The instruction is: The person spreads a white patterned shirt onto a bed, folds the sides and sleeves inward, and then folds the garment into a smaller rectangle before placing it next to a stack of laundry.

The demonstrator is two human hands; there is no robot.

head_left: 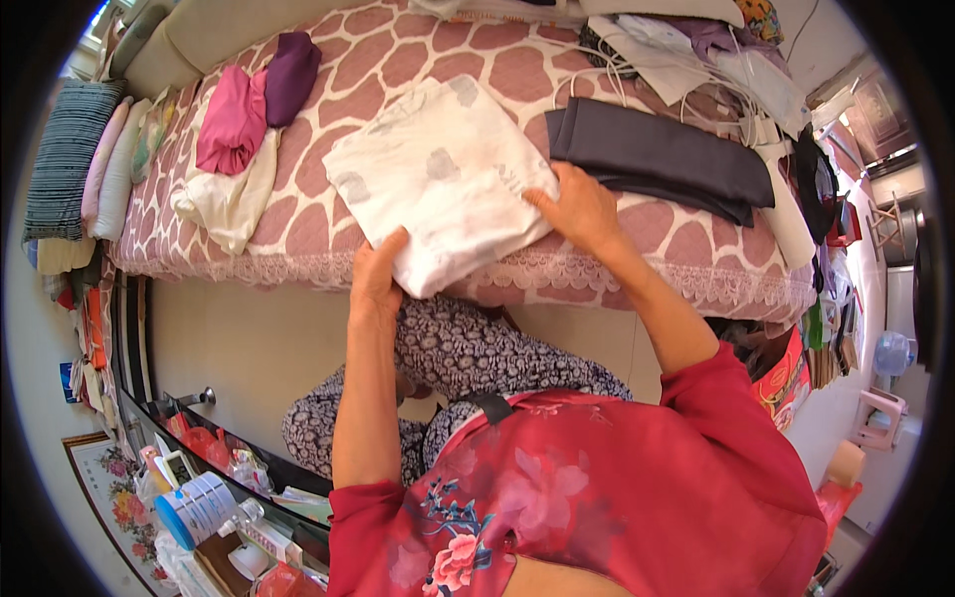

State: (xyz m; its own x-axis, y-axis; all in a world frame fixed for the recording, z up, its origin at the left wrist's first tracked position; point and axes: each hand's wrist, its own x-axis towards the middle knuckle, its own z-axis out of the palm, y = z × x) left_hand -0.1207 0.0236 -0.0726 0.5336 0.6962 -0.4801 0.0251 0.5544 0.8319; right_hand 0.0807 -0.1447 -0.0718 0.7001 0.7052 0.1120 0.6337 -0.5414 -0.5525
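A folded white cloth (pixel 438 179) with grey printed patches lies on the front part of the bed, one corner over its lace edge. My left hand (pixel 376 277) grips the near left corner, thumb on top and fingers out of sight beneath. At the right corner, my right hand (pixel 585 211) pinches the cloth with its thumb on top; its other fingers are partly hidden. Just beyond that hand lies a folded dark grey cloth (pixel 657 159). To the left are a pink garment (pixel 232 121), a purple one (pixel 291 80) and a cream one (pixel 234 204).
The bed's spread (pixel 373 50) is mauve with white lines. White cables (pixel 686 75) and more fabric lie at the back right. Pillows (pixel 75 159) are stacked at the far left. A low cabinet with a blue-lidded tin (pixel 199 509) stands at the lower left.
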